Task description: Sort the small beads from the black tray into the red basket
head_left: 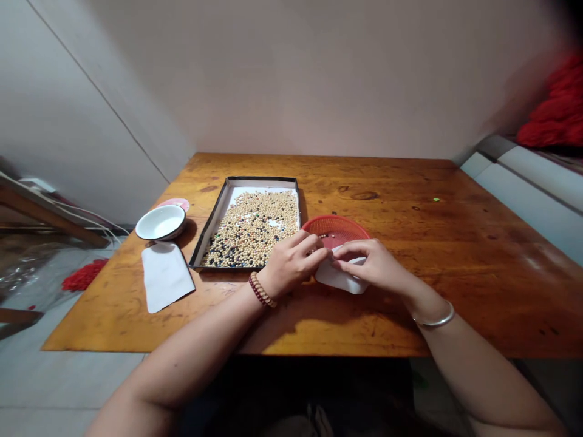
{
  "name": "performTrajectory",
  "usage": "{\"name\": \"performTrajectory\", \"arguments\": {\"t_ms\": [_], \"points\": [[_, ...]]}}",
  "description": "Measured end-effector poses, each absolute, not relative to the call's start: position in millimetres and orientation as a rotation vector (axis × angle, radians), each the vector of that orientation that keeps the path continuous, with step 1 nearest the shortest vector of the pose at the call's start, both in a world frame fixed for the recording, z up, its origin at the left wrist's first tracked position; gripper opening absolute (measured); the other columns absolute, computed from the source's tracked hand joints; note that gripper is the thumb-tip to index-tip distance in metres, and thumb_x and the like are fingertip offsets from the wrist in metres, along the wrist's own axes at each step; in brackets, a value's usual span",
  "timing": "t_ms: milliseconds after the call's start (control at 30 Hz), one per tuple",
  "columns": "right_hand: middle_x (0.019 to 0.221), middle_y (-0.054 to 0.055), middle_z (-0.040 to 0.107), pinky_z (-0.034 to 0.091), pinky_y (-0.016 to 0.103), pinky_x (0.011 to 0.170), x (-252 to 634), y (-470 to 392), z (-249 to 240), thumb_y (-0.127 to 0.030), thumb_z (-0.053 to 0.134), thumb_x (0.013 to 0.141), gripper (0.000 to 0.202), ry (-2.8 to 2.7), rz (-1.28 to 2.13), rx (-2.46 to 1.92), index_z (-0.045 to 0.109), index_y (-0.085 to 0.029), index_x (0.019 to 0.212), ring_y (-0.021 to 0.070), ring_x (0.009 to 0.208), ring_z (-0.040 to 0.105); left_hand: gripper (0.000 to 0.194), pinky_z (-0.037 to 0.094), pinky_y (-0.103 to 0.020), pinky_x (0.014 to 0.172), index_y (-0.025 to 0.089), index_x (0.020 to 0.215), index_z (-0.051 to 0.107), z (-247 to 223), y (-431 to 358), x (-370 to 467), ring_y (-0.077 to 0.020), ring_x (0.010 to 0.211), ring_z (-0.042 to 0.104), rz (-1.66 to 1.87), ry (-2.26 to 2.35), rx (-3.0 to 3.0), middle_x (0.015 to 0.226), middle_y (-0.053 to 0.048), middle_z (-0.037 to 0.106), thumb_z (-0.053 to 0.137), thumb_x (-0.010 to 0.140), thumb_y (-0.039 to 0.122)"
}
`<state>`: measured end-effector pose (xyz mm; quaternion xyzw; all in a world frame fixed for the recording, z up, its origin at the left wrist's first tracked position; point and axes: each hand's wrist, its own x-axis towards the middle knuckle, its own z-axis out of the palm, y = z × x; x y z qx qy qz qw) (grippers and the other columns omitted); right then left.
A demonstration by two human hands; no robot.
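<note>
Over the front rim of a red plastic basket (pixel 336 226), my two hands meet at a white sheet or pouch (pixel 339 278). My right hand (pixel 373 267), with a silver bangle on its wrist, is closed on the sheet's upper edge between thumb and fingers. Bent fingers of my left hand (pixel 294 261) pinch at the sheet's left edge; whether they grip the sheet or something small is hidden. A few pale beads lie inside the basket. Left of it, a shallow black-edged tray (pixel 218 221) holds many cream beads (pixel 266 206) mixed with dark ones.
A white bowl (pixel 160 223) with a dark rim stands at the left, by a pink dish (pixel 177 203). In front of the bowl lies another white sheet (pixel 166 276). A small green scrap (pixel 436 199) is on the wooden table (pixel 401 182), whose back edge meets the wall.
</note>
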<state>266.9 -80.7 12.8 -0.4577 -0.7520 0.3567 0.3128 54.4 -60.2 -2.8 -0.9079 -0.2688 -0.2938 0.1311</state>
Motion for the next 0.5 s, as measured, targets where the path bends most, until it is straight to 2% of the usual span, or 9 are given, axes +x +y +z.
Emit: {"name": "performTrajectory", "arguments": {"t_ms": [133, 267, 333, 367, 433, 500], "points": [[0.084, 0.004, 0.070, 0.050, 0.026, 0.059, 272.6, -76.4, 12.0, -0.036, 0.059, 0.085, 0.020, -1.820, 0.942, -1.227, 0.066, -0.018, 0.091, 0.0155, 0.068, 0.064, 0.016, 0.046, -0.031, 0.078, 0.020, 0.102, 0.060, 2.6, -54.5, 53.6, -0.0185, 0.092, 0.052, -0.866, -0.953, -2.579, 0.104, -0.006, 0.060, 0.050, 0.094, 0.030], [0.065, -0.001, 0.057, 0.037, 0.024, 0.041, 296.6, -63.1, 10.5, -0.043, 0.049, 0.089, 0.023, -1.431, 0.724, -1.267, 0.055, -0.021, 0.094, 0.0120, 0.046, 0.049, 0.019, 0.045, -0.037, 0.080, 0.015, 0.097, 0.060, 6.0, -35.9, 37.3, -0.0248, 0.100, 0.049, -0.850, -1.463, -2.325, 0.110, -0.013, 0.056, 0.047, 0.094, 0.028], [0.067, 0.000, 0.054, 0.036, 0.026, 0.043, 311.5, -57.8, 12.6, -0.044, 0.044, 0.091, 0.025, -1.254, 0.447, -1.304, 0.052, -0.021, 0.097, 0.0121, 0.045, 0.045, 0.021, 0.045, -0.038, 0.077, 0.013, 0.095, 0.061, 4.5, -24.7, 23.5, -0.0268, 0.098, 0.049, -0.720, -1.648, -2.223, 0.105, -0.015, 0.056, 0.044, 0.094, 0.026], [0.071, 0.002, 0.055, 0.038, 0.028, 0.047, 317.9, -56.3, 14.5, -0.043, 0.043, 0.092, 0.024, -1.187, 0.233, -1.316, 0.052, -0.021, 0.097, 0.0132, 0.049, 0.047, 0.022, 0.045, -0.038, 0.075, 0.013, 0.094, 0.062, 3.0, -19.7, 16.7, -0.0270, 0.097, 0.049, -0.637, -1.712, -2.196, 0.099, -0.015, 0.057, 0.043, 0.094, 0.025], [0.081, 0.007, 0.058, 0.043, 0.032, 0.058, 326.8, -55.8, 18.8, -0.039, 0.044, 0.092, 0.021, -1.117, -0.174, -1.340, 0.053, -0.020, 0.096, 0.0181, 0.063, 0.055, 0.023, 0.045, -0.037, 0.072, 0.013, 0.091, 0.063, -0.6, -12.1, 5.2, -0.0271, 0.093, 0.050, -0.501, -1.812, -2.194, 0.092, -0.014, 0.058, 0.042, 0.093, 0.024], [0.085, 0.011, 0.060, 0.045, 0.036, 0.067, 328.7, -57.4, 21.8, -0.036, 0.045, 0.092, 0.019, -1.127, -0.416, -1.361, 0.055, -0.020, 0.092, 0.0227, 0.075, 0.059, 0.022, 0.044, -0.035, 0.072, 0.015, 0.090, 0.064, -3.5, -7.5, -1.2, -0.0259, 0.090, 0.052, -0.431, -1.882, -2.259, 0.090, -0.012, 0.060, 0.044, 0.092, 0.024]]}}
